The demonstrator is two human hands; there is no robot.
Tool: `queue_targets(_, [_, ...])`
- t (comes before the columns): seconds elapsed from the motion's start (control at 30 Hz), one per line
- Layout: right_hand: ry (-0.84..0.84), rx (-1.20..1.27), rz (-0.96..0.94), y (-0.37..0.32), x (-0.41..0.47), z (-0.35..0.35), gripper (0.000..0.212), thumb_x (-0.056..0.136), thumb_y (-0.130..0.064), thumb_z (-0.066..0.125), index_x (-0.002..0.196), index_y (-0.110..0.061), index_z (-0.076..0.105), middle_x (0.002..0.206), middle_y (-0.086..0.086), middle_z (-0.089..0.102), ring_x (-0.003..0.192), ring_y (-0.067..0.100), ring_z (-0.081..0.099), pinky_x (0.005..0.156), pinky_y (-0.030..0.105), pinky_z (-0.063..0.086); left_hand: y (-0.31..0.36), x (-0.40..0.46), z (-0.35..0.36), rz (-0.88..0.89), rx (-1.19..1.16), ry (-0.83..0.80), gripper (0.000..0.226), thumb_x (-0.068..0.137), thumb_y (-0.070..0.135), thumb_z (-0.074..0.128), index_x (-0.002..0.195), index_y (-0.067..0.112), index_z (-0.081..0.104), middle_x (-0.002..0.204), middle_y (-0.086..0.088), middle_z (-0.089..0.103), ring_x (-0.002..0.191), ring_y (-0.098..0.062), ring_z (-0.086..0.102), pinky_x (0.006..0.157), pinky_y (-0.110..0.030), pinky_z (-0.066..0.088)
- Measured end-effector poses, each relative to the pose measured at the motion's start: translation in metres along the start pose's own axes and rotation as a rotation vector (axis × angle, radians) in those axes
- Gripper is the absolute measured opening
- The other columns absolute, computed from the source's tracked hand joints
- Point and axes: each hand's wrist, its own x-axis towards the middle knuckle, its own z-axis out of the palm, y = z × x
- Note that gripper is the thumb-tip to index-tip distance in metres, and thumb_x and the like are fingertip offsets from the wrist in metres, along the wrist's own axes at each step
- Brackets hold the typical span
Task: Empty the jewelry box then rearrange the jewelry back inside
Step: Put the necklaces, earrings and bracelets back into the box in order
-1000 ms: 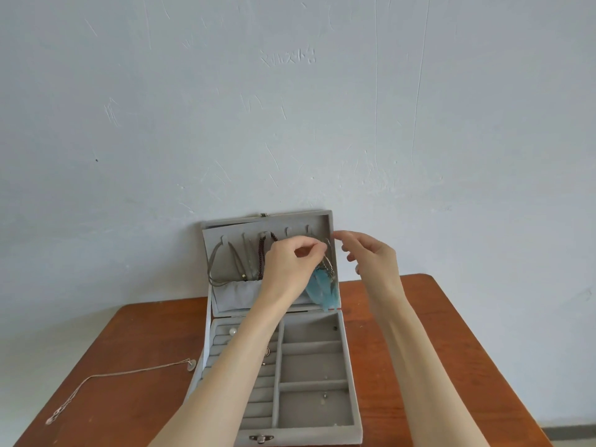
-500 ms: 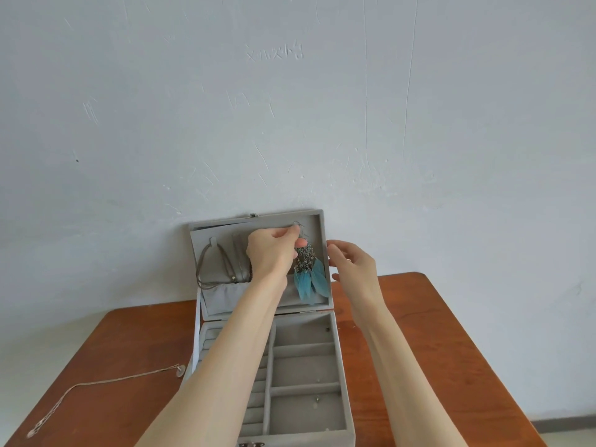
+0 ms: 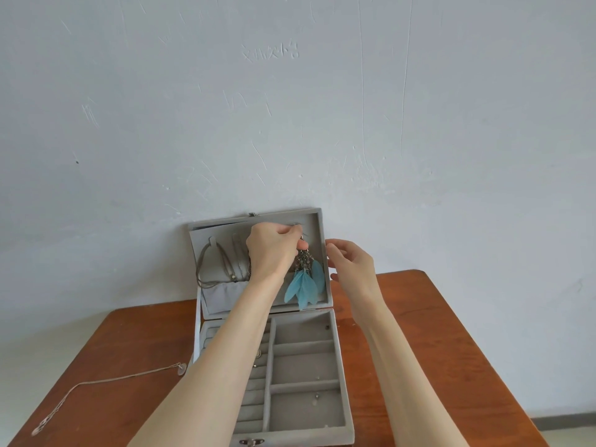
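A grey velvet jewelry box [image 3: 342, 375] stands open on the wooden table, its lid [image 3: 321, 240] upright against the wall. My left hand [image 3: 271, 250] is inside the lid and pinches the top of a necklace with blue feathers [image 3: 304, 283], which hangs below my fingers. My right hand [image 3: 350, 262] sits at the lid's right edge, fingers loosely bent, holding nothing. Brown cord necklaces [image 3: 219, 266] hang on hooks at the lid's left. Small earrings [image 3: 317, 396] lie in the tray compartments.
A thin silver chain with a pale pendant [image 3: 182, 368] lies on the table [image 3: 451, 350] left of the box. The pale wall rises right behind the lid. Bare tabletop lies to the right of the box.
My left hand has lifted the feather necklace higher inside the lid, toward the hooks. My right hand stays beside the lid's right edge. The camera view has shifted slightly.
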Motion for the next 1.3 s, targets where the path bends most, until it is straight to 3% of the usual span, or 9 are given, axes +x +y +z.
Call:
queue_targets(0.13, [0.001,-0.01,-0.002,0.0,0.0,0.001,0.019,0.093,-0.024,0.049,0.107,-0.021,0.062,0.11,0.003,0.064,0.106,0.016,0.059,0.095,0.036,0.048,0.001,0.003,0.0,-0.018,0.03,-0.021,0.028,0.085,0.016,0.06,0.057,0.018,0.064,0.045,0.008,0.06,0.033,0.004,0.045,0.05,-0.019,0.04])
queue_targets(0.3, [0.0,-0.02,0.001,0.0,0.0,0.001,0.02,0.093,-0.024,0.049,0.108,-0.021,0.061,0.11,0.002,0.064,0.105,0.015,0.059,0.095,0.036,0.048,0.004,0.004,-0.002,0.085,0.204,-0.025,0.032,0.085,0.013,0.054,0.056,0.011,0.068,0.052,0.007,0.062,0.047,-0.001,0.049,0.053,-0.017,0.042])
queue_targets(0.4, [0.0,-0.022,0.002,0.001,0.0,0.0,0.019,0.093,-0.024,0.049,0.107,-0.022,0.061,0.11,0.002,0.064,0.106,0.016,0.059,0.095,0.037,0.048,0.002,0.006,-0.002,0.107,0.248,-0.049,0.034,0.085,0.013,0.055,0.053,0.015,0.067,0.056,0.002,0.066,0.046,-0.004,0.049,0.061,-0.02,0.049])
queue_targets(0.6, [0.001,-0.033,-0.006,0.0,-0.001,0.001,0.016,0.093,-0.023,0.049,0.104,-0.023,0.06,0.109,0.003,0.064,0.105,0.017,0.059,0.095,0.037,0.048,0.001,0.014,-0.003,0.018,0.166,-0.067,0.031,0.082,0.014,0.058,0.052,0.019,0.064,0.042,0.007,0.06,0.033,0.004,0.045,0.056,-0.016,0.046])
queue_targets(0.7, [0.008,-0.036,-0.014,0.0,-0.001,0.001,0.016,0.093,-0.022,0.049,0.104,-0.022,0.06,0.108,0.003,0.063,0.104,0.017,0.059,0.095,0.037,0.048,0.005,0.018,-0.004,-0.065,0.076,-0.107,0.02,0.083,0.012,0.059,0.064,0.009,0.066,0.038,0.007,0.058,0.03,0.001,0.043,0.037,-0.01,0.036])
queue_targets(0.77, [0.01,-0.041,-0.016,0.0,-0.001,0.002,0.018,0.093,-0.022,0.049,0.106,-0.02,0.061,0.106,0.002,0.063,0.104,0.017,0.058,0.095,0.037,0.048,0.006,0.02,-0.004,-0.1,0.042,-0.119,0.02,0.083,0.011,0.061,0.063,0.008,0.064,0.037,0.006,0.058,0.03,0.001,0.042,0.032,-0.01,0.031])
queue_targets(1.03, [0.014,-0.044,-0.024,-0.001,-0.002,0.003,0.018,0.093,-0.021,0.049,0.107,-0.02,0.061,0.103,0.0,0.062,0.103,0.016,0.058,0.095,0.038,0.048,0.012,0.02,-0.005,-0.219,-0.012,-0.142,0.017,0.082,0.009,0.059,0.065,0.005,0.059,0.041,0.002,0.061,0.031,-0.003,0.042,0.032,-0.012,0.03])
queue_targets(1.3, [0.009,-0.04,-0.021,-0.002,-0.003,0.002,0.02,0.093,-0.021,0.048,0.109,-0.018,0.06,0.103,0.0,0.061,0.101,0.015,0.058,0.093,0.035,0.047,0.009,0.018,-0.004,-0.231,-0.076,-0.12,0.019,0.081,0.009,0.06,0.063,0.005,0.06,0.046,-0.001,0.064,0.034,-0.007,0.041,0.034,-0.014,0.03])
